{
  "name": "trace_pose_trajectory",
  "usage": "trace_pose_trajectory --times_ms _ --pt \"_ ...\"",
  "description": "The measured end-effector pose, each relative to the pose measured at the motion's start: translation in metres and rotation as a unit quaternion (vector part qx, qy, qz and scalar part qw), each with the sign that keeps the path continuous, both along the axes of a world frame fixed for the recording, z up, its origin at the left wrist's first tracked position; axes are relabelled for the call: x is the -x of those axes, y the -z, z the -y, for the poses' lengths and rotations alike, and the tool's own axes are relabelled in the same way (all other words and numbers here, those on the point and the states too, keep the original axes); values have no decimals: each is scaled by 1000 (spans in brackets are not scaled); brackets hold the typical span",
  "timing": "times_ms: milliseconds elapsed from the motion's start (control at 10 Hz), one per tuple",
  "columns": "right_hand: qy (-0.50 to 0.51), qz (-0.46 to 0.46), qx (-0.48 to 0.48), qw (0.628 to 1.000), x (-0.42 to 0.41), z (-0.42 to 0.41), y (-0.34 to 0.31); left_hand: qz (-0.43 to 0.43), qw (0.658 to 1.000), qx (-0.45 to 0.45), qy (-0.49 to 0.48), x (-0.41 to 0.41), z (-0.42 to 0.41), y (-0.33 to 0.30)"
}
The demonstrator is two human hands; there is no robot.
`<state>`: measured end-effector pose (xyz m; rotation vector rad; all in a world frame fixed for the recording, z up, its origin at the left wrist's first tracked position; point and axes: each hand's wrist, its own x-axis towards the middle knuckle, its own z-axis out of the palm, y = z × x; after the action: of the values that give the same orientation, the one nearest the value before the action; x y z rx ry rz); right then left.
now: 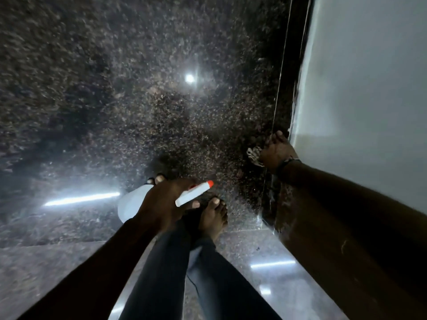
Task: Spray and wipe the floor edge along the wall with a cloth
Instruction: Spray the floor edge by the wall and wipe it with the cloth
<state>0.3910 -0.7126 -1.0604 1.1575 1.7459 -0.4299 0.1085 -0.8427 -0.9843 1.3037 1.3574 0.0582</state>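
While my right hand (276,151) presses the cloth (254,155) at right-centre and my left hand (161,204) grips the bottle (131,204), its nozzle could mist my foot (213,218).

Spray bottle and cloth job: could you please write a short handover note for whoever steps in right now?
Left hand grips the spray bottle, nozzle toward the wall, held above the floor.
Right hand presses the cloth on the floor edge beside the wall.
Done: wiping is under way at this spot; how much is already clean cannot be told.
Left: spray and wipe on along the edge.
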Motion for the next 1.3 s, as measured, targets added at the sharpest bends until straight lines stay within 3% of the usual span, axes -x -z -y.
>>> trace_pose_trajectory --times_ms 100,200,300,400,500,600,700,800,900,1000,1200,1300 --pt "53 9 90 994 6 20 8 -8 999 22 -49 -2 17 18" --pt "57 27 101 993 28 6 -37 -1 998 36 -46 -9 29 17" --pt "74 -18 58 995 15 9 -29 10 998 46 -44 -12 33 10" --pt "-19 24 106 994 16 21 -39 4 998 49 -37 -11 29 4" --pt "76 26 90 993 23 28 -44 5 999 37 -33 -12 22 -1" --pt "276 -94 93 952 11 46 -25 -28 999 15 -6 -12 13 -8" --pt "219 4 102 970 24 45 -42 -29 999 3 -19 -11 10 -9" --pt "161 3 121 979 26 29 -43 -29 1000 1 -13 -12 10 -11" --pt "215 -74 23 974 27 12 -49 -67 997 -7 39 -18 12 -20" --pt "246 -109 -45 962 22 -12 -57 -63 997 -30 17 -28 19 -27" --pt "192 -109 -38 975 22 -36 -68 -13 999 -31 -42 -37 38 -28" --pt "100 -86 13 991 27 -23 -68 -7 998 -21 -57 -41 49 -22"
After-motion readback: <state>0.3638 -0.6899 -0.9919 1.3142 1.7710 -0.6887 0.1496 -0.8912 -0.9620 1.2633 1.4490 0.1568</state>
